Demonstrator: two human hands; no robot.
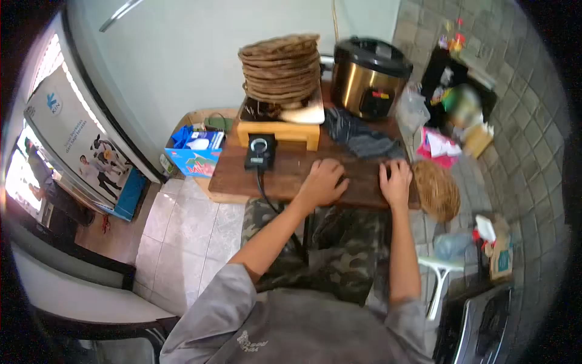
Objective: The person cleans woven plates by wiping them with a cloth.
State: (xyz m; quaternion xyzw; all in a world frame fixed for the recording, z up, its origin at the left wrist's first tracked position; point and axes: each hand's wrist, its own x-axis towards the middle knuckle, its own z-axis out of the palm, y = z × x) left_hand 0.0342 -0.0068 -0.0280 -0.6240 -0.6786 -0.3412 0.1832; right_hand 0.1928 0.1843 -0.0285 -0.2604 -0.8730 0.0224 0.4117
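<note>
My left hand (325, 182) rests on the dark wooden table (291, 182), palm down, with its fingers apart and nothing held. Near the table's right end my right hand (396, 180) lies the same way, fingers spread, just in front of a crumpled dark cloth (367, 138). Behind my left hand stands a small wooden stand (279, 133) bearing a tall stack of woven brown plates (280, 70). A black device with a round dial (260, 151) sits at the front left of the stand, its cable running down over the table edge.
A gold and black rice cooker (371, 79) stands at the back right. Beside the table's right edge is a woven brown bundle (436, 190). A blue box (194, 159) stands at the left. A squeegee (439, 279) lies at the lower right. Beyond the doorway a person (45, 173) is visible.
</note>
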